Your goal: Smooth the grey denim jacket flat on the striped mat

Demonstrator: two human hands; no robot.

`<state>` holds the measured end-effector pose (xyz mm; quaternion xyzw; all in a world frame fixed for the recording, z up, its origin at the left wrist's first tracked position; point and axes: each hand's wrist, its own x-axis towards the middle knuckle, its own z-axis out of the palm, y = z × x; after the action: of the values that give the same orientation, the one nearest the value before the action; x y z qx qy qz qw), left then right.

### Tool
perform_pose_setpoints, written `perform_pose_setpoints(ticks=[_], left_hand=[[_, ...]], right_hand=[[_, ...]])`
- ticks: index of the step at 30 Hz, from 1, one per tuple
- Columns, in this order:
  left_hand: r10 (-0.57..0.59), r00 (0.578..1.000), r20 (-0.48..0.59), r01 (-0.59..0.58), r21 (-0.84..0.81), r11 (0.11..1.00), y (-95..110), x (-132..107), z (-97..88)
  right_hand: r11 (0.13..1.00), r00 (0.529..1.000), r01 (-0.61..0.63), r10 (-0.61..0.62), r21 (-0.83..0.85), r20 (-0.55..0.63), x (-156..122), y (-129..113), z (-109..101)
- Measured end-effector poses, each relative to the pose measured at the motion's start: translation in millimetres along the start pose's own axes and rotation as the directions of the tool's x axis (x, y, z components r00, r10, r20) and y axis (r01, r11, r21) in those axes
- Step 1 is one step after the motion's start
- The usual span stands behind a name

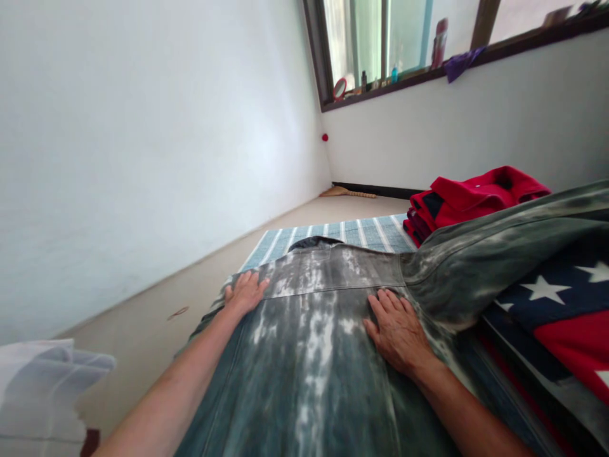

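Observation:
A faded grey-green denim jacket lies back side up in front of me, its collar at the far end. One sleeve stretches out to the right, over a pile of folded clothes. My left hand rests flat on the jacket's left shoulder, fingers extended. On the right, my right hand presses flat near the shoulder seam with its fingers stretched out. Neither hand grips the cloth. The left sleeve is mostly hidden by the jacket's edge and my arm.
Under the jacket is a blue-and-white striped cloth. Folded red clothes sit at the far right, and a star-patterned cloth tops the near pile. White sheer fabric is at lower left. Beyond are a wall and a windowsill with bottles.

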<state>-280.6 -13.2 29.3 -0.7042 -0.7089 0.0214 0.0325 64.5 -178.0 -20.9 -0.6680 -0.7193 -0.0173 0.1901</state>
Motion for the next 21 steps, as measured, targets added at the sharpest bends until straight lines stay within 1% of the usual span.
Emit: perform_pose_setpoints(ticks=[3,5,8,10,12,15,18,21], left_hand=[[-0.076,0.993,0.086,0.074,0.027,0.997,-10.2,-7.5,2.8],[-0.075,0.991,0.110,0.074,0.016,0.997,-10.2,-10.0,4.0],[-0.054,0.995,0.085,0.054,0.002,0.999,-4.5,-14.4,1.2],[-0.059,0.997,0.057,0.059,0.002,0.998,1.3,-22.0,-3.2],[-0.056,0.998,0.036,0.056,-0.002,0.998,7.7,-35.4,-7.6],[-0.024,0.999,0.035,0.025,-0.017,1.000,16.6,-63.8,-8.8],[-0.021,0.999,0.047,0.022,-0.015,1.000,21.5,-89.9,-2.2],[-0.044,0.997,0.059,0.046,-0.025,0.999,22.8,-102.6,4.6]], right_hand=[[1.000,1.000,0.004,-0.005,-0.013,-0.003,-1.3,0.7,0.7],[1.000,1.000,0.011,-0.011,-0.026,-0.003,-2.1,1.6,0.9],[0.999,1.000,0.015,-0.016,-0.052,-0.003,-3.4,3.4,1.3],[0.997,1.000,0.023,-0.023,-0.069,-0.004,-4.3,4.6,1.9],[0.996,0.999,0.033,-0.034,-0.082,-0.008,-5.2,6.0,2.8],[0.995,0.999,0.041,-0.042,-0.095,-0.008,-6.2,8.4,4.1],[0.993,0.999,0.049,-0.048,-0.105,0.004,-6.3,11.2,4.5],[0.993,0.998,0.059,-0.057,-0.106,0.020,-5.6,13.3,3.5]])
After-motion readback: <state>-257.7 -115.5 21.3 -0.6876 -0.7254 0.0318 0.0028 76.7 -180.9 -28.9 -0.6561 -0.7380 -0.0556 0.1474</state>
